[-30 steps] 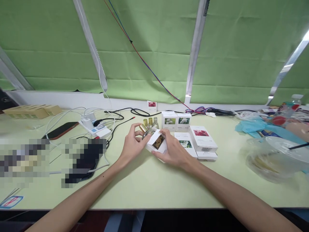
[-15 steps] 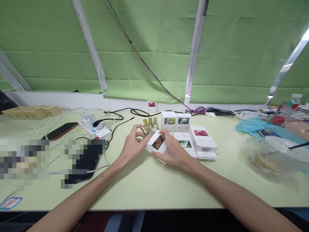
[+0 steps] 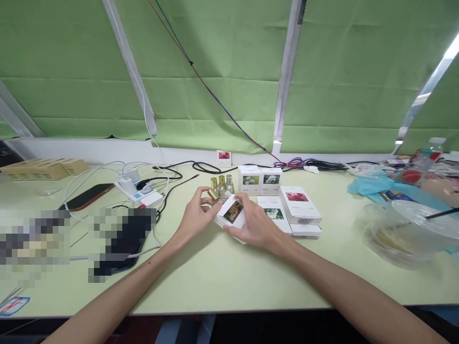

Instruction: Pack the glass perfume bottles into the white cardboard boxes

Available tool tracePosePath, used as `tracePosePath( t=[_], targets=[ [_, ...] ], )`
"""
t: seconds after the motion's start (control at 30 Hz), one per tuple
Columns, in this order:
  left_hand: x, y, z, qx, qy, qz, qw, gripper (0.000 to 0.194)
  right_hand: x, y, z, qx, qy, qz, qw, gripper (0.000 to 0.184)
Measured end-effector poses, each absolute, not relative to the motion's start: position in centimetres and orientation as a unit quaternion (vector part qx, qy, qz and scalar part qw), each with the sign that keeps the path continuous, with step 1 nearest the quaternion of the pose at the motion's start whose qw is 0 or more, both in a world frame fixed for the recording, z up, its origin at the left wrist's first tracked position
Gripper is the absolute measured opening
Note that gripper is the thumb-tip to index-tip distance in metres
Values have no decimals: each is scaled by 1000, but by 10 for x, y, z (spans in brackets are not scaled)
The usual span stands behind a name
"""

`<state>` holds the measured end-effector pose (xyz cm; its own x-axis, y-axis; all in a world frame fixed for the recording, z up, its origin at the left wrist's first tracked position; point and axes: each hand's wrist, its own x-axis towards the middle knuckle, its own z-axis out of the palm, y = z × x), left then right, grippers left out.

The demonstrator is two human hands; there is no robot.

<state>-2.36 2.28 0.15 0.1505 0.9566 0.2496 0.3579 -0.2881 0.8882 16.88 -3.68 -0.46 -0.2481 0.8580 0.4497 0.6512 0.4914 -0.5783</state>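
My right hand grips a small white box with a dark picture of golden flowers on its face. The box is tilted, its upper end toward my left hand. Curled fingers of that hand close around a small glass perfume bottle with a gold cap, leaning at the box's end; its lower part is hidden. Just behind, several more perfume bottles stand upright, with gold and silver caps. To the right, white flower-picture boxes stand, and others lie stacked.
A power strip with white and black cables spreads on the left, near a phone. Tan boxes sit at the far left. On the right are a clear lidded plastic tub and a blue bag.
The view has shifted slightly, so everything sits a little further left. Both hands keep nearly the same hold on the box and the bottle.
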Motion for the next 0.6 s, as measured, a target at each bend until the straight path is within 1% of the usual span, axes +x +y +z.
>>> tracePosePath(
  t=[0.27, 0.6],
  targets=[
    [-26, 26, -3, 671, 473, 433, 373, 60, 168, -35, -8, -486, -780, 132, 372, 69],
    [-25, 26, -2, 677, 468, 419, 384, 58, 168, -36, -6, -487, -782, 131, 366, 66]
  ],
)
